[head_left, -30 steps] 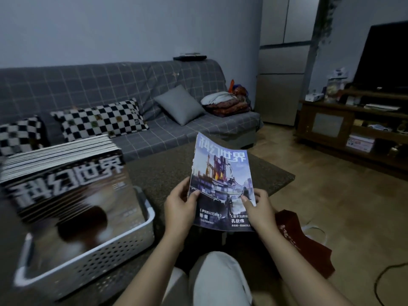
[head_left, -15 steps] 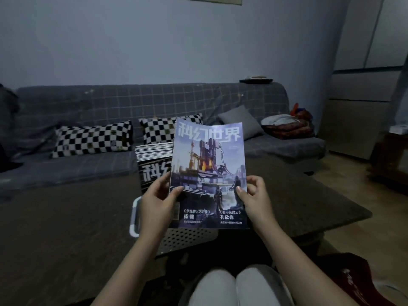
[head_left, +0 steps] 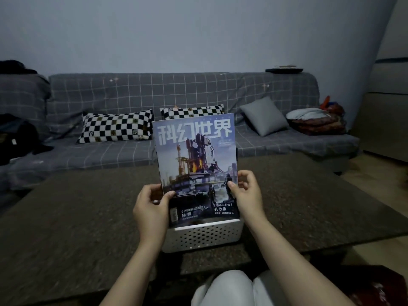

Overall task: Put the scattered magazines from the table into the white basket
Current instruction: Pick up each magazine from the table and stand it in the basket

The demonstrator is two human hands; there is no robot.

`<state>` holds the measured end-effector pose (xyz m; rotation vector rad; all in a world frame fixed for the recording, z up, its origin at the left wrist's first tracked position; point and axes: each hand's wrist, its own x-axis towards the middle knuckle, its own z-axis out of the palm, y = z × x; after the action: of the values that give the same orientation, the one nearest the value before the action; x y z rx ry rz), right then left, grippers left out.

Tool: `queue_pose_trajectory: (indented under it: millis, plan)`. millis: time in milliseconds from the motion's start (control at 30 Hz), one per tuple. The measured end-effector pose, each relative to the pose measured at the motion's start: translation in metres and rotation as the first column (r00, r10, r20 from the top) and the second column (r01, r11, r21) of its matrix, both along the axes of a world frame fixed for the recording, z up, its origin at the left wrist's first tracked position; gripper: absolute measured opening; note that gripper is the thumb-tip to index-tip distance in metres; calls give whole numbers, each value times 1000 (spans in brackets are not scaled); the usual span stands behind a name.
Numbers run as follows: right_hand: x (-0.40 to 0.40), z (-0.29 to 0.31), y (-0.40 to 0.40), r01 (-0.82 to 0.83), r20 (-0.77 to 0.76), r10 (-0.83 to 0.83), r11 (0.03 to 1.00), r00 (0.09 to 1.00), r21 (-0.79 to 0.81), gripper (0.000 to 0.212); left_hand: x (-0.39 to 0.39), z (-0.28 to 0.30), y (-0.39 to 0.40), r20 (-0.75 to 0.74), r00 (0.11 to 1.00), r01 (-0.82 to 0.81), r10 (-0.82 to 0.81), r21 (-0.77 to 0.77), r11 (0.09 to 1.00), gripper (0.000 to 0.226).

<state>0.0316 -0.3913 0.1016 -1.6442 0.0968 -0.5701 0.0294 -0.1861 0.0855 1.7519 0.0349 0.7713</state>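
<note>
A magazine [head_left: 195, 155] with a blue science-fiction cover and big white characters stands upright, its lower edge at the rim of the white perforated basket [head_left: 203, 237]. My left hand [head_left: 150, 208] grips its lower left edge. On the lower right edge is my right hand [head_left: 247, 195], thumb on the cover. The basket sits on the dark speckled table [head_left: 77, 217], right in front of me. The magazine hides the basket's inside and whatever is stacked there.
Beyond the table runs a grey checked sofa [head_left: 110, 93] with two black-and-white checkered pillows [head_left: 114, 127], a grey cushion [head_left: 263, 117] and folded blankets [head_left: 318, 121]. Dark clothes [head_left: 17, 138] lie at its left end. A red bag [head_left: 375, 288] lies on the floor at lower right.
My view has swung left and the basket now sits centred in front of me. The magazine, held in both hands, has moved over to the basket and stands upright at its rim.
</note>
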Motion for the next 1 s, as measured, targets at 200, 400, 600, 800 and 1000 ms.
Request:
queue_pose_trajectory:
  millis: [200, 400, 600, 800, 1000]
  plan:
    - [4, -16, 0, 83, 15, -82, 994, 997, -72, 24, -3, -15, 5, -34, 999, -34, 40, 158, 987, 19]
    - [1, -40, -3, 220, -41, -232, 955, 972, -200, 22, -5, -26, 4, -76, 996, -29, 51, 267, 963, 19]
    - [-4, -51, -2, 232, -59, -256, 935, 965, -266, 30, -7, -34, 4, -128, 990, -4, 54, 360, 933, 38]
    - [-6, -49, 0, 198, -17, -210, 942, 978, -269, 52, -11, -31, 6, -94, 995, 21, 20, 413, 910, 71]
    - [3, -43, 7, 145, -34, -154, 972, 987, -185, 43, -4, -25, 1, -45, 998, 66, -55, 339, 938, 54]
